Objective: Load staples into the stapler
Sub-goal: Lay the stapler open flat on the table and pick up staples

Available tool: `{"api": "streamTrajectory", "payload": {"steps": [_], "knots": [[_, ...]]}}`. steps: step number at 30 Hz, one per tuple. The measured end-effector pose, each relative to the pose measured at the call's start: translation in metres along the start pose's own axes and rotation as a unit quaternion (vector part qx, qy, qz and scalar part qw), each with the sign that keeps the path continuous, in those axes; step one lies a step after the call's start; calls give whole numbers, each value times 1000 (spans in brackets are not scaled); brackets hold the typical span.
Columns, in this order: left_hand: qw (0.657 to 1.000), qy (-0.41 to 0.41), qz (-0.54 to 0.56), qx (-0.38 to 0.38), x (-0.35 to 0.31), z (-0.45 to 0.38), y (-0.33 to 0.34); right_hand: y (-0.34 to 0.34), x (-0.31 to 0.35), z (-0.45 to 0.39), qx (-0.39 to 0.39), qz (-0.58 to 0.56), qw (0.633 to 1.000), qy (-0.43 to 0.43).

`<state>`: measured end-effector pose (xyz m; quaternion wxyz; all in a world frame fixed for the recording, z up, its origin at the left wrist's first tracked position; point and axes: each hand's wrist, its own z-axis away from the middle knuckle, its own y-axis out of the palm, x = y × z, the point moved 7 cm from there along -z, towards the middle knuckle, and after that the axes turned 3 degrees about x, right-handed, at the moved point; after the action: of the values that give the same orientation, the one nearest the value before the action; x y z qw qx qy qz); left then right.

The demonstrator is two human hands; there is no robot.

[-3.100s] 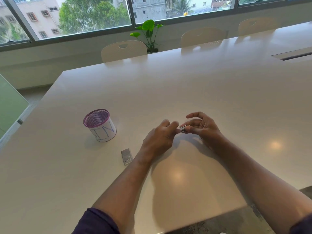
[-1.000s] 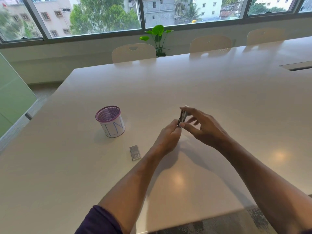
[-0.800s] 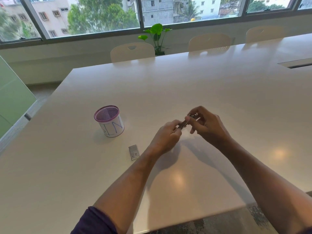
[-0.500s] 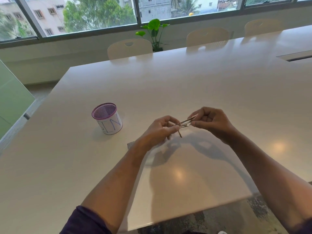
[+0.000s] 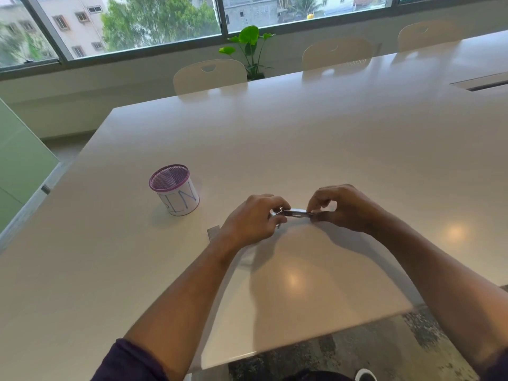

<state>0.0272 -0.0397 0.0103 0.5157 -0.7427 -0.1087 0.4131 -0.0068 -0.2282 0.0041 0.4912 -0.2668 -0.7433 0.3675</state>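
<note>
A small silver stapler (image 5: 294, 213) is held level a little above the white table (image 5: 302, 138), between both hands. My left hand (image 5: 253, 220) pinches its left end, where a thin metal part sticks out. My right hand (image 5: 341, 207) grips its right end with thumb and fingers. A small grey staple box (image 5: 213, 232) lies on the table just left of my left wrist, mostly hidden by it. I cannot tell whether staples are inside the stapler.
A purple-rimmed mesh pen cup (image 5: 174, 189) with a white label stands to the left of my hands. Chairs (image 5: 210, 75) and a green plant (image 5: 250, 48) line the table's far edge. The near table edge (image 5: 302, 345) runs below my forearms.
The stapler went from upright and then spread open to lying level and nearly closed between my hands. My left wrist has moved over the staple box, hiding most of it.
</note>
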Motion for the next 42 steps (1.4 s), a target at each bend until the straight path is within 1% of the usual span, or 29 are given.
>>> {"api": "streamTrajectory", "payload": {"steps": [3,5,8,11,14,17,19,20,22,23,24,26,29,31,33,38,42], "knots": [[999,-3,26,-41,3,0,-11,-12,-3,0,-51,-50,996,45],[997,-5,36,-73,6,-2,-23,-21,-3,-3,-81,-68,993,57],[994,-2,33,-107,7,-5,-39,-33,4,-8,-127,-72,988,40],[991,18,12,-131,3,-4,-49,-42,9,-10,-170,-77,982,25],[990,27,-4,-141,1,-1,-50,-42,12,-10,-186,-68,980,2],[991,20,-19,-129,4,1,-46,-36,10,-6,-190,-64,980,-11],[995,16,-27,-96,7,0,-40,-30,4,-3,-177,-63,982,-9],[997,12,-36,-71,9,-1,-35,-25,2,-4,-152,-52,987,-4],[998,1,-64,-24,13,-3,-26,-12,-2,-6,-72,-16,997,16],[997,-2,-73,-14,15,-4,-24,-7,-3,-7,-44,-5,999,24],[997,-3,-77,-19,16,-4,-25,-6,-5,-7,-40,-5,999,28],[996,-1,-70,-55,18,-4,-33,-12,-8,-8,-71,-32,996,43],[993,-18,-35,-108,24,-8,-45,-19,-17,-15,-101,-120,984,87],[991,-51,3,-121,33,-10,-47,-16,-22,-21,-93,-192,971,107],[988,-84,33,-123,43,-12,-45,-10,-24,-25,-81,-224,965,113],[983,-143,53,-103,62,-7,-31,9,-28,-27,-41,-180,975,125],[977,-165,81,-110,71,-1,-23,18,-28,-27,-22,-88,989,121]]}}
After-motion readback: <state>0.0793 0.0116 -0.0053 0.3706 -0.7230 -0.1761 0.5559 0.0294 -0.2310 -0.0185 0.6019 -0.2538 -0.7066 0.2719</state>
